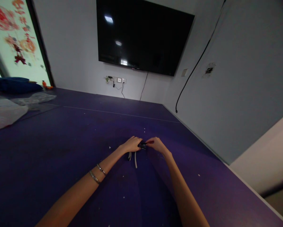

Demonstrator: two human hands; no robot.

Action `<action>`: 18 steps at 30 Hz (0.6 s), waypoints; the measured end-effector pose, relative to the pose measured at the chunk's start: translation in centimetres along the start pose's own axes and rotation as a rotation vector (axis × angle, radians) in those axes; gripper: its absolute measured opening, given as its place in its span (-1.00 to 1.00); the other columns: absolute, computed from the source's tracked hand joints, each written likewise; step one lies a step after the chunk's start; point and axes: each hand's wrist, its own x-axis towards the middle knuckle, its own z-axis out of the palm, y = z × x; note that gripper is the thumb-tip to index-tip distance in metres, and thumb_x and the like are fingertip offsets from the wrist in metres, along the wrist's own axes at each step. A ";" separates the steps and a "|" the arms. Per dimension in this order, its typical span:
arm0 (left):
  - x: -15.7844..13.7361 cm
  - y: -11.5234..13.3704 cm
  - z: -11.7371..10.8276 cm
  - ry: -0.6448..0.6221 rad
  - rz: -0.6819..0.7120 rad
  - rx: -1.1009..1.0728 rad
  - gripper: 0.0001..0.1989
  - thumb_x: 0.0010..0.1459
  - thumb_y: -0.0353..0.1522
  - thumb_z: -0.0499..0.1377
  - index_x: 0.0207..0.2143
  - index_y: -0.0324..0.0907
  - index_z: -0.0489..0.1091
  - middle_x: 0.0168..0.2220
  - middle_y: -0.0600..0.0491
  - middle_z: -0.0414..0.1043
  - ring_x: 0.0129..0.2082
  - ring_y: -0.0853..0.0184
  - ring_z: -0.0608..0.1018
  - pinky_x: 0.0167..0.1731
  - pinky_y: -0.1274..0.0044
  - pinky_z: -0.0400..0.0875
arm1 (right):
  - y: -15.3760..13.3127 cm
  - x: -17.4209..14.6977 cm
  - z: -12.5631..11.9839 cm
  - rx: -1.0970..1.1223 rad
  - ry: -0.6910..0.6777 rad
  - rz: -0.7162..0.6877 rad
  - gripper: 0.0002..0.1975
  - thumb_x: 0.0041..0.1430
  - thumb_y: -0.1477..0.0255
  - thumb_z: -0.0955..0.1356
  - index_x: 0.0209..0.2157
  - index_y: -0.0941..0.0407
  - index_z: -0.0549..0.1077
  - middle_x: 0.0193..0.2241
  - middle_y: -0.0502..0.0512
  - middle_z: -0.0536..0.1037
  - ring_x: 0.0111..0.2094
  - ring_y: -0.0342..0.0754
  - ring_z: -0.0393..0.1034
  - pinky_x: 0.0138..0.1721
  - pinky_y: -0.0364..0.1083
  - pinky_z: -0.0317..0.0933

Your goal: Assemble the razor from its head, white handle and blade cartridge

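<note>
On the dark purple surface, my left hand (132, 144) lies palm down with its fingers closed over one end of a small black object (142, 145). From under that hand, thin pale grey strips (135, 160) stick out toward me; whether they join the black object is hidden. My right hand (155, 143) pinches at the black object's right end, thumb and fingertips together. A thin dark bit shows at those fingertips, too small to name.
Small white scraps (199, 175) are scattered on the purple surface (96, 126). Clear plastic sheeting (6, 110) and dark blue cloth (14, 85) lie at the far left. A black cable (195, 66) hangs down the right wall. A television (143, 34) is mounted ahead above wall sockets (119, 80).
</note>
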 end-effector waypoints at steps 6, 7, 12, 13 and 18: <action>-0.1 0.1 -0.1 0.016 -0.011 0.001 -0.70 0.01 -0.30 0.15 -0.18 -0.22 0.33 -0.20 -0.08 0.46 -0.14 0.18 0.47 -0.07 0.38 0.24 | -0.3 0.0 0.4 -0.006 -0.015 -0.014 -0.79 -0.08 0.49 0.32 -0.36 0.17 0.57 -0.42 0.11 0.59 -0.39 -0.04 0.44 -0.30 -0.12 0.25; -0.1 0.1 -0.1 0.017 -0.009 0.003 -0.69 0.00 -0.30 0.15 -0.17 -0.22 0.33 -0.20 -0.09 0.46 -0.13 0.18 0.47 -0.07 0.38 0.24 | -0.3 0.0 0.5 -0.007 -0.020 -0.019 -0.78 -0.08 0.49 0.32 -0.36 0.17 0.57 -0.42 0.11 0.59 -0.39 -0.04 0.44 -0.30 -0.12 0.25; 0.0 -0.1 0.2 0.020 0.007 0.008 -0.71 0.01 -0.31 0.13 -0.18 -0.23 0.33 -0.20 -0.09 0.46 -0.14 0.18 0.47 -0.08 0.39 0.25 | -0.4 0.1 0.7 -0.014 -0.037 -0.035 -0.77 -0.06 0.49 0.31 -0.35 0.14 0.57 -0.42 0.08 0.59 -0.39 -0.06 0.43 -0.29 -0.13 0.25; 0.0 -0.2 0.2 0.022 0.012 0.008 -0.71 0.01 -0.31 0.13 -0.19 -0.23 0.33 -0.20 -0.09 0.46 -0.15 0.18 0.48 -0.09 0.39 0.26 | -0.4 0.1 0.7 -0.012 -0.040 -0.035 -0.77 -0.06 0.49 0.31 -0.35 0.14 0.57 -0.42 0.08 0.59 -0.39 -0.06 0.43 -0.29 -0.13 0.25; 0.0 -0.3 0.3 0.030 0.021 0.003 -0.70 0.00 -0.31 0.13 -0.18 -0.22 0.32 -0.20 -0.08 0.46 -0.15 0.17 0.48 -0.08 0.37 0.25 | -0.3 0.1 0.9 -0.014 -0.051 -0.017 -0.76 -0.06 0.49 0.31 -0.33 0.14 0.57 -0.42 0.07 0.59 -0.39 -0.06 0.43 -0.30 -0.13 0.24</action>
